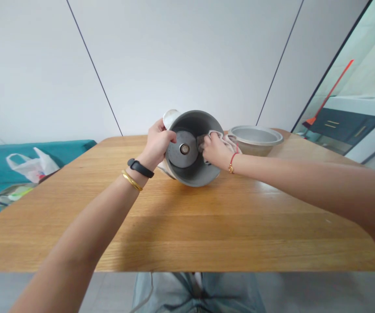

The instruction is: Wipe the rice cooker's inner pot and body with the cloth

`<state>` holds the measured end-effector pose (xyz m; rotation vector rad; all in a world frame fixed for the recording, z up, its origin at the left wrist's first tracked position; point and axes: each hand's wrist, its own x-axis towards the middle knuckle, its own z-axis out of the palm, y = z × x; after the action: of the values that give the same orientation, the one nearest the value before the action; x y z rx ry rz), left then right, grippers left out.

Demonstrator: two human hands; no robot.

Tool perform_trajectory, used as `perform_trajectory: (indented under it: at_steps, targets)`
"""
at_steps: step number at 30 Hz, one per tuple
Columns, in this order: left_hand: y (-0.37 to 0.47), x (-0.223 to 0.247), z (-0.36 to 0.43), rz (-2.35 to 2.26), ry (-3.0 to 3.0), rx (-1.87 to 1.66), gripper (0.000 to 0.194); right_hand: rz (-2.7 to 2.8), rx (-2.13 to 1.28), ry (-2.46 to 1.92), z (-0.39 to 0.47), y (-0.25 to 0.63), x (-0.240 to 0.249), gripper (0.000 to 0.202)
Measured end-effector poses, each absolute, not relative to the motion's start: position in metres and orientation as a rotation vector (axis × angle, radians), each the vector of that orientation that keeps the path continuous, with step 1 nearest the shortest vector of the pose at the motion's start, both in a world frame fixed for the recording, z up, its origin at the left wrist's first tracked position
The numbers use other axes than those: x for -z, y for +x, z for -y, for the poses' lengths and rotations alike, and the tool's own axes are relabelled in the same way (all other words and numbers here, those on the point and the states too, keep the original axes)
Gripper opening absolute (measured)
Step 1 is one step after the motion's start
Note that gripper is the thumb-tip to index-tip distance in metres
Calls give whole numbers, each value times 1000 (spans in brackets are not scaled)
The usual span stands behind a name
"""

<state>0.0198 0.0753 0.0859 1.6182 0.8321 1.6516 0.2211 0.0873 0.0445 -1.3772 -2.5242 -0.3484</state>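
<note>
A round cooker body (pixel 194 176) is tilted on the wooden table, its open mouth facing me, with a grey inner wall and a round heating plate (pixel 176 152) at the bottom. My left hand (pixel 157 143) grips its left rim, thumb over the edge, beside a white part (pixel 170 117). My right hand (pixel 216 151) is closed on a light cloth (pixel 232 141) and presses it against the right inner wall. Part of the cloth hangs out over the rim. Behind my right wrist, a metal inner pot (pixel 256 135) rests on the table.
The wooden table (pixel 187 234) reaches back to a white panelled wall. At the left, a teal sofa (pixel 73 150) holds a white plastic bag (pixel 32 166). Through an opening at the right, a red broom (pixel 333 91) leans near dark cabinets (pixel 337 124).
</note>
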Motion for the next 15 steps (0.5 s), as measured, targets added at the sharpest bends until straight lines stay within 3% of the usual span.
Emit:
perform_trajectory:
  at_steps: [6,10,15]
  targets:
    - [24,-84,-73,-792,1605,-1596,33,2699,556,-827,-114,236,-89,43]
    - [21,-81,-72,-700,1533,-1630,38,2529,646,-1252,-91,233,-62,40]
    - [33,-74,-71,-659,1549,-1659,40,2523,47,-1678,-53,208,-16,24]
